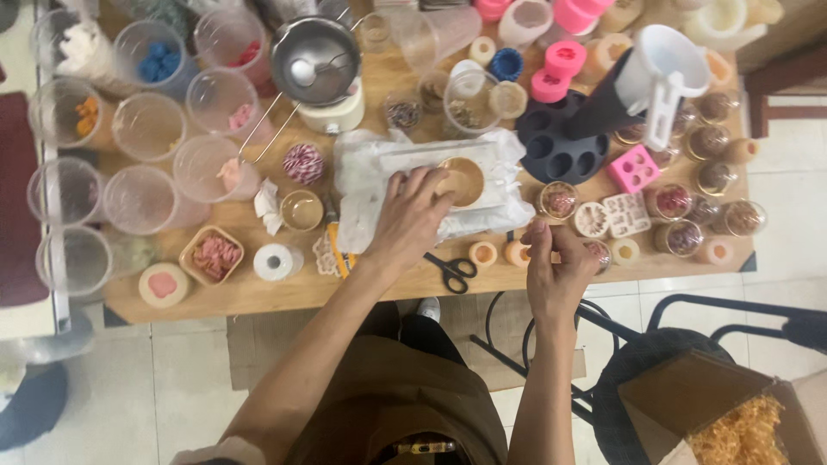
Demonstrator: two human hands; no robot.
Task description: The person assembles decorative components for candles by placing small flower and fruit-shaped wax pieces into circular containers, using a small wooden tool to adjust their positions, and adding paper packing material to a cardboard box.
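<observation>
On wooden table [258, 297], my left hand [412, 215] presses fingers spread on white plastic wrap [362, 185], steadying round tan cup [463, 181]. Right hand [551, 267] hovers near edge, fingertips pinched together, maybe on something tiny.

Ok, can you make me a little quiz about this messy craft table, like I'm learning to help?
1. True or false: the left hand touches the small round cup on the white plastic wrap.
2. What lies on the table between the two hands? A) black scissors B) a hammer C) a spoon
3. Fill in: the right hand is at the table's near ____.

Key: 1 true; 2 A; 3 edge.
</observation>
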